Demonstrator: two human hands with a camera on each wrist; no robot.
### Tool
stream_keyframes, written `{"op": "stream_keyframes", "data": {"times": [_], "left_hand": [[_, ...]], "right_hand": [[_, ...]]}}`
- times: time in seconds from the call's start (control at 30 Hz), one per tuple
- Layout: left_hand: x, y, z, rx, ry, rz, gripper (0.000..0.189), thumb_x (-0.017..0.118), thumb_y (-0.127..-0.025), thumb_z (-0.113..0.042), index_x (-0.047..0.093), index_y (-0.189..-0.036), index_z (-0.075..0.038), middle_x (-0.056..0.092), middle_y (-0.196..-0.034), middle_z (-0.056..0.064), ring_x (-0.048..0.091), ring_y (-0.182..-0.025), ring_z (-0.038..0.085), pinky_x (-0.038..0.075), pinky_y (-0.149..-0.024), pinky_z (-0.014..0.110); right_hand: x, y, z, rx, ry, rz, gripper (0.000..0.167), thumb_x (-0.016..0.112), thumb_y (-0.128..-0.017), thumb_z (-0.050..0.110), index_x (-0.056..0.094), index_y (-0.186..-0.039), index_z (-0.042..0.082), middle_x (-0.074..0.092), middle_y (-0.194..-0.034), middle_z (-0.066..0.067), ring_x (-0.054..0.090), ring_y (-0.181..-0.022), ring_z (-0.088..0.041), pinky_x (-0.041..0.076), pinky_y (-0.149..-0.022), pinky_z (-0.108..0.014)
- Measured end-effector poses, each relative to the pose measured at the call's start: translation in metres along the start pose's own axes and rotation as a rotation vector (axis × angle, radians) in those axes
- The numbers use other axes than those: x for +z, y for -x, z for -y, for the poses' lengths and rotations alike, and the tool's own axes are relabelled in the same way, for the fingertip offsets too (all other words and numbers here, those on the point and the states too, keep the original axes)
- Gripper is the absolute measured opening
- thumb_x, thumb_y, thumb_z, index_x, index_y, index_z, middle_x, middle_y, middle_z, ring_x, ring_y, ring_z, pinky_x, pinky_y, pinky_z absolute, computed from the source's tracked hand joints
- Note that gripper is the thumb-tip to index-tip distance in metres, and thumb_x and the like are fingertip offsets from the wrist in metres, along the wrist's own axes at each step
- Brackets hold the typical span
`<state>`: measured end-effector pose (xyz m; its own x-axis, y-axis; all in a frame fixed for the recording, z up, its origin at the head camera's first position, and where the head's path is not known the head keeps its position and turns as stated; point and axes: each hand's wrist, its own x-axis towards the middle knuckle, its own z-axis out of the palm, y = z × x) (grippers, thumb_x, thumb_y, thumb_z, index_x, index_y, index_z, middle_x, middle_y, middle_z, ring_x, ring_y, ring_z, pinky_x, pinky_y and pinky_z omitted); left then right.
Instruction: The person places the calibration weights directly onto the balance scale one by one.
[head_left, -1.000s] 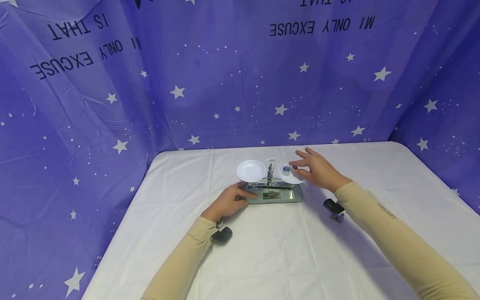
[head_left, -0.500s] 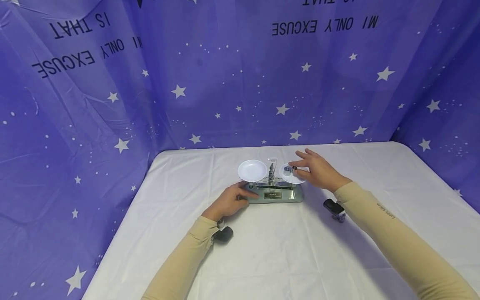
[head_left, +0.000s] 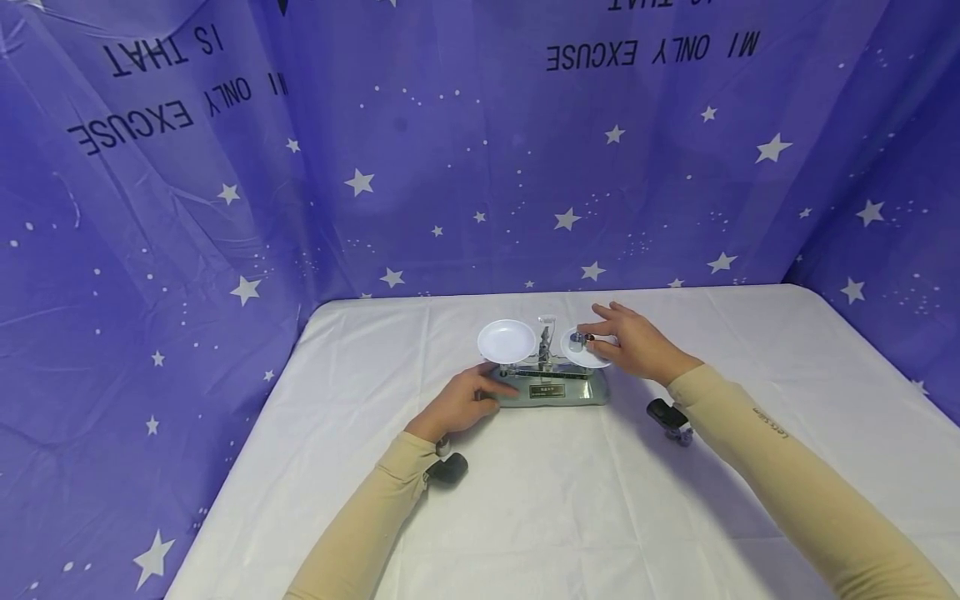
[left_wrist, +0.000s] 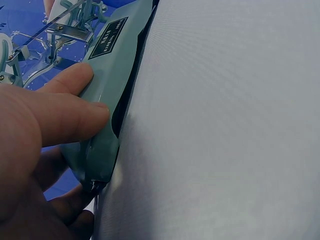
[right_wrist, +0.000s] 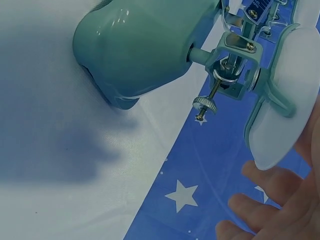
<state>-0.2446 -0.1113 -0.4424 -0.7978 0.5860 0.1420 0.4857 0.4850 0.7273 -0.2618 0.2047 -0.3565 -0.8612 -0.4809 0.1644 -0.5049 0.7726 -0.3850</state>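
Observation:
A green balance scale (head_left: 562,393) stands on the table, its beam sloping down to the right. My left hand (head_left: 459,403) holds the left end of the base, thumb and fingers round it in the left wrist view. White and round, the left pan (head_left: 507,342) carries nothing. On the right pan (head_left: 595,359) sits a shiny metal weight (head_left: 576,342). Right beside it, my right hand (head_left: 637,343) pinches a second small metal weight (head_left: 589,337) between thumb and index finger, the other fingers spread. The right wrist view shows the underside of this pan, hiding both weights.
A white cloth (head_left: 540,508) covers the table. Blue curtains (head_left: 480,150) with stars and lettering enclose its back and sides. A small black camera (head_left: 447,469) hangs at the left wrist, another camera (head_left: 666,412) at the right.
My right hand has lowered slightly and edged left, closer to the other weight on the pan. My left hand keeps its hold on the base. The head view has shifted slightly.

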Motion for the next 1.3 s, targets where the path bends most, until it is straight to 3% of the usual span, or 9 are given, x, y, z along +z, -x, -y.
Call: {"op": "stream_keyframes", "data": {"times": [0.57,0.87,1.3], "left_hand": [[0.001,0.000,-0.004,-0.001,-0.012,0.001,0.035,0.061,-0.085,-0.001,0.079,-0.114,-0.009,0.044,-0.159,0.020,0.037,-0.151,0.040,0.029,-0.125,0.055],[-0.002,0.001,-0.007,-0.014,-0.004,-0.001,0.035,0.062,-0.085,0.000,0.079,-0.114,-0.008,0.044,-0.159,0.021,0.037,-0.150,0.042,0.029,-0.125,0.056],[0.001,0.001,-0.005,-0.038,0.010,-0.005,0.035,0.061,-0.085,0.000,0.079,-0.114,-0.008,0.042,-0.160,0.020,0.035,-0.152,0.040,0.029,-0.126,0.056]], "right_hand": [[-0.016,0.016,-0.001,0.023,0.035,-0.004,0.040,0.065,-0.096,0.013,0.065,-0.135,0.002,0.043,-0.153,-0.034,0.034,-0.143,-0.060,0.027,-0.117,-0.073],[-0.033,0.047,-0.017,0.068,0.041,-0.014,0.041,0.068,-0.096,0.015,0.066,-0.134,0.003,0.042,-0.154,-0.033,0.033,-0.145,-0.058,0.028,-0.116,-0.073],[-0.041,0.100,-0.039,0.129,0.029,-0.007,0.043,0.071,-0.094,0.022,0.067,-0.134,0.005,0.044,-0.153,-0.032,0.034,-0.143,-0.059,0.031,-0.111,-0.075]]}}
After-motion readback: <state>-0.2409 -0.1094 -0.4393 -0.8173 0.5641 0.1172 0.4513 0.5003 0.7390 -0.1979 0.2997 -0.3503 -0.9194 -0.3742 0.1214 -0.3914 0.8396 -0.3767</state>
